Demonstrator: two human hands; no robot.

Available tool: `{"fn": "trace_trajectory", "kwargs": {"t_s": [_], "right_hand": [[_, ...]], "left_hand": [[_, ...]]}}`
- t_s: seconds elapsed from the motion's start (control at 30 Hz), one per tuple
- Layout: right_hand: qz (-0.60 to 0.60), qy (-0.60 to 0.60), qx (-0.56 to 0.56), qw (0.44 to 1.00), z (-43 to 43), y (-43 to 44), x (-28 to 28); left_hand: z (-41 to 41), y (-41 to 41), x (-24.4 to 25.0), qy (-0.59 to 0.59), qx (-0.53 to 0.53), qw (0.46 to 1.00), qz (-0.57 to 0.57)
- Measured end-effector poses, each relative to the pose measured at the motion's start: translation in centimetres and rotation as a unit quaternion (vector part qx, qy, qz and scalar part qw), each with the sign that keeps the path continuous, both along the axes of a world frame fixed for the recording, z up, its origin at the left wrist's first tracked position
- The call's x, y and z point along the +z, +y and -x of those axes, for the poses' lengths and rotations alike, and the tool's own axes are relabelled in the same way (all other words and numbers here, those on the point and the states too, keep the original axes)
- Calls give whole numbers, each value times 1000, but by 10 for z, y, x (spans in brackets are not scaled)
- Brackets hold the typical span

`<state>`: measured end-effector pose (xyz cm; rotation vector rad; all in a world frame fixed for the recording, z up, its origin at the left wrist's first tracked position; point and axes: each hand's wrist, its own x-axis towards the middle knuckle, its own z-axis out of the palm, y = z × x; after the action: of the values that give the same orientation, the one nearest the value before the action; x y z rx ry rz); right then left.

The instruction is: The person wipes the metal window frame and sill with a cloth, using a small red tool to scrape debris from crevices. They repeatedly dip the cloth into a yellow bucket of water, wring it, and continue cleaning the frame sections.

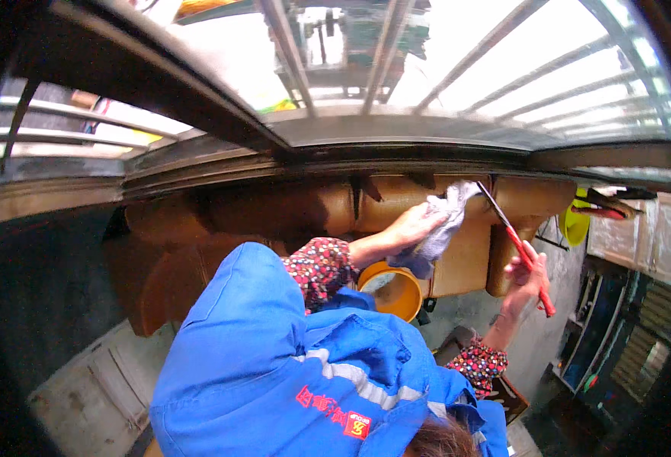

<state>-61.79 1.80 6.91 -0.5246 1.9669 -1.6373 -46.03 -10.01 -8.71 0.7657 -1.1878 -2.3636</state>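
My left hand [412,228] grips a bunched grey-white cloth [441,228], which hangs down below the fingers. My right hand [528,274] is closed around the red handle of a long, thin tool [509,228]; its dark, narrow shaft slants up to the left. The tool's tip meets or overlaps the upper end of the cloth, and its exact kind is unclear. Under the cloth stands an orange bucket [414,305] with liquid inside, partly hidden by my blue jacket [244,354] and the cloth.
A brown sofa [289,208] runs along beneath the window frame [404,157]. Beyond the frame are window bars [389,57]. At right are a yellow-green object [574,223], a pale tabletop [627,240] and dark shelving [598,320]. Grey floor [461,311] shows beside the bucket.
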Motion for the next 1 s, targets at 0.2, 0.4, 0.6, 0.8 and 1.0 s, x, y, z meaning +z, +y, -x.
{"fn": "trace_trajectory", "kwargs": {"t_s": [0.2,0.4,0.6,0.8,1.0], "right_hand": [[16,-112,39,993,-3,6,-24],[7,-124,81,989,-39,-3,-33],[2,-120,179,976,-55,-15,-27],[-2,-169,146,975,-53,-6,-46],[15,-290,144,946,-39,-12,-58]], "left_hand": [[-150,-21,38,-204,65,973,90],[-276,-61,103,-484,232,764,358],[-273,-113,29,-715,94,531,444],[-216,-117,37,-601,126,641,461],[-265,-135,27,-336,69,901,266]]}}
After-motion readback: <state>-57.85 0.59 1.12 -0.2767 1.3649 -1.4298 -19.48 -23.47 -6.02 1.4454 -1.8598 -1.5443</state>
